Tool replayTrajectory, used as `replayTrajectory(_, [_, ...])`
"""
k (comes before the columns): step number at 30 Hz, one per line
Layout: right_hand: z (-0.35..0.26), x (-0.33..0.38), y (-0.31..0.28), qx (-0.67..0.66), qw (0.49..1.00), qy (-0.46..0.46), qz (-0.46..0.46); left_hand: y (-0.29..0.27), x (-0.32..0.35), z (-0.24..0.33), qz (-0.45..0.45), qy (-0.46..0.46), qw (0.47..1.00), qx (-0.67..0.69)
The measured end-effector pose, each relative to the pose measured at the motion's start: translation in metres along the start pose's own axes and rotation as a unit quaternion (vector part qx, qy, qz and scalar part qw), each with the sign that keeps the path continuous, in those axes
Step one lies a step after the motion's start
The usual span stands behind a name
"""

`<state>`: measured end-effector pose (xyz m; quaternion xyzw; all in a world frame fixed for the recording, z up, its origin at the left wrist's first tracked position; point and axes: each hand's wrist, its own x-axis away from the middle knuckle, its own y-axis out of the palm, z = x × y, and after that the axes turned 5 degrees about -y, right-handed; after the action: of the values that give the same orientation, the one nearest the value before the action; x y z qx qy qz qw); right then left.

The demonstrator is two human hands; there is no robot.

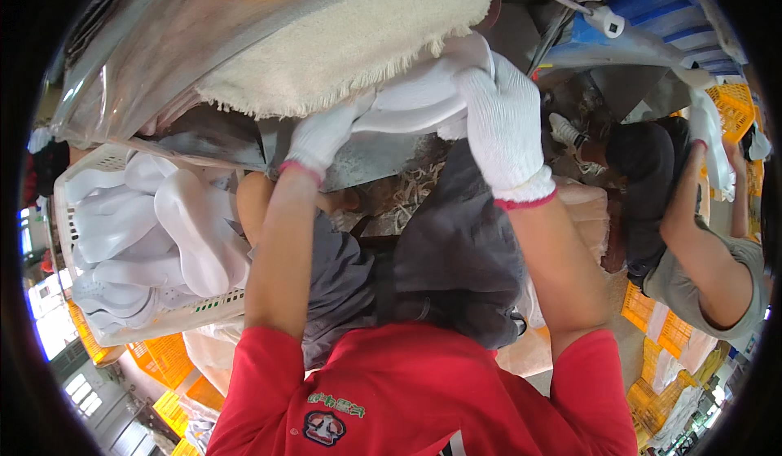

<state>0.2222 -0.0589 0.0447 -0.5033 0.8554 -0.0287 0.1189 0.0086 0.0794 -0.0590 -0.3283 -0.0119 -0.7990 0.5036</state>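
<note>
A smooth white foam shoe (411, 101) is stretched between my two hands, just under the fringed edge of a cream cloth (350, 44). My left hand (327, 134), in a white knit glove with a red cuff, is closed on its left end; the fingertips are partly hidden. Gloved the same way, my right hand (507, 122) wraps the right end, thumb toward the middle. To the left, a white plastic crate (171, 319) holds several white foam shoes (191, 228), some with small holes.
Clear plastic sheeting (130, 65) drapes the machine beside the cloth. White scraps (411, 195) litter the floor below. At right sits another person (709, 268) with white material in hand. Yellow crates (167, 362) stand behind on both sides; a blue ribbed crate (660, 8) is at upper right.
</note>
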Motion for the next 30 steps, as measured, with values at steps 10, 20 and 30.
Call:
replayTrajectory(10, [0.040,-0.041,-0.002,0.276,0.930,-0.231,-0.075,-0.017,0.093,0.032,-0.013,0.038,0.990,-0.134])
replayTrajectory(20, [-0.019,-0.003,-0.014,0.037,0.986,0.120,-0.111,0.069,0.093,0.038,-0.155,0.051,0.918,0.361])
replayTrajectory(30, [-0.007,0.037,-0.016,0.302,0.945,-0.070,0.105,0.155,-0.001,0.049,-0.007,0.110,0.961,0.254])
